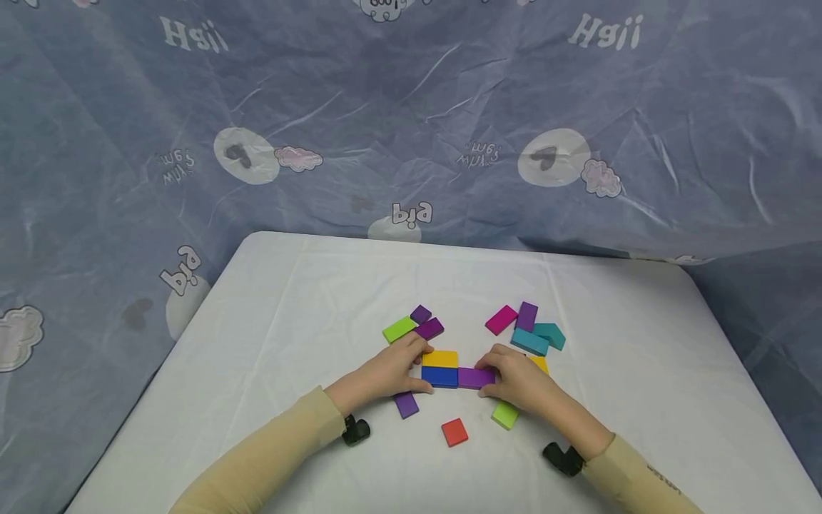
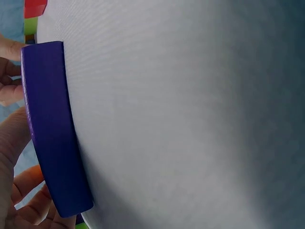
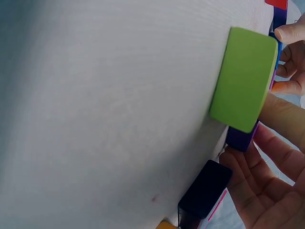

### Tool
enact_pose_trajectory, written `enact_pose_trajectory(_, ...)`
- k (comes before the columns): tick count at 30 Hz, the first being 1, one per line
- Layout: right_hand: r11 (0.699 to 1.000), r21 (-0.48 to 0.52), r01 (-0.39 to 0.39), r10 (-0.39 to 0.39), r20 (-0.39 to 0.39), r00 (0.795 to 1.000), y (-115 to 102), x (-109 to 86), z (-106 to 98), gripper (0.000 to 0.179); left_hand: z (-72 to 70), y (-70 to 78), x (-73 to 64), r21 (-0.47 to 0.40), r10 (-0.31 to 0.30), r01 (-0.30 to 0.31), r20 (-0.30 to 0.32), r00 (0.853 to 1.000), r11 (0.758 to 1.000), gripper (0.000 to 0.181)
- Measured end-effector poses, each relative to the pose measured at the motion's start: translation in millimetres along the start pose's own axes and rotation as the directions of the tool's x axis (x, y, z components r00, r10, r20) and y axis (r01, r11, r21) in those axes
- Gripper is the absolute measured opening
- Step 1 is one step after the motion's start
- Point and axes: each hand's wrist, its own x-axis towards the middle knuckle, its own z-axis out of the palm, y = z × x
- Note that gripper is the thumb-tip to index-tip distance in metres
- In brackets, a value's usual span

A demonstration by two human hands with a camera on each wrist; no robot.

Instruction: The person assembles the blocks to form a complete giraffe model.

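Two rectangular blocks, a yellow one (image 1: pixel 439 358) and a blue one (image 1: pixel 439 377), lie side by side, long edges together. A purple block (image 1: pixel 473 378) continues the row, end to end with the blue one. My left hand (image 1: pixel 394 368) spans the left end of the pair, forefinger at the yellow block's far corner, thumb at the blue block's near edge. My right hand (image 1: pixel 521 378) pinches the purple block's right end between thumb and fingers. A loose violet block (image 1: pixel 406 405) lies below the left hand, a lime green block (image 3: pixel 245 78) in front of the right.
A red square block (image 1: pixel 454 432) sits nearest me. Behind the left hand lie another lime block (image 1: pixel 399 329) and two purple ones (image 1: pixel 429 328). Magenta (image 1: pixel 501 320), violet (image 1: pixel 527 315) and teal (image 1: pixel 529 342) blocks group beyond the right hand, a yellow block (image 1: pixel 538 364) beside it.
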Motion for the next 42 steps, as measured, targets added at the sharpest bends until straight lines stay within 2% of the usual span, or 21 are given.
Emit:
enact_pose_trajectory(6,0.999,0.032,0.006,-0.007,0.008,1.000,3.7,-1.1,-5.6,0.035,1.0,0.6,0.6,0.011,0.001,-0.002,0.007,1.000,1.000,0.065)
enact_pose_trajectory(12,0.998,0.063,0.012,-0.005,-0.107,0.994,17.5,8.4,-23.7,0.028,3.4,1.5,-0.7,-0.006,0.016,-0.016,0.009,1.000,1.000,0.064)
enact_pose_trajectory(17,0.999,-0.001,-0.036,0.035,-0.150,0.988,36.9,25.7,-28.1,0.025,6.2,2.4,-3.2,-0.018,0.024,-0.023,0.026,0.999,1.000,0.063)
enact_pose_trajectory(21,0.995,-0.065,-0.070,0.059,-0.148,0.987,47.5,38.8,-26.0,0.033,7.6,1.3,-3.4,-0.008,0.022,-0.022,0.018,1.000,1.000,0.063)
enact_pose_trajectory(26,0.993,-0.089,-0.076,0.065,-0.124,0.990,50.5,49.7,-26.6,0.042,6.8,0.1,-2.7,-0.006,0.015,-0.015,0.004,1.000,1.000,0.064)
enact_pose_trajectory(37,0.987,-0.163,-0.002,-0.017,-0.116,0.993,51.3,58.1,-28.2,0.029,1.7,1.1,-3.3,-0.009,0.005,-0.005,-0.005,1.000,1.000,0.064)
enact_pose_trajectory(42,0.993,-0.120,0.013,-0.023,-0.080,0.997,45.1,53.7,-28.2,0.033,1.2,-1.2,-1.7,-0.009,0.002,-0.003,-0.012,1.000,1.000,0.064)
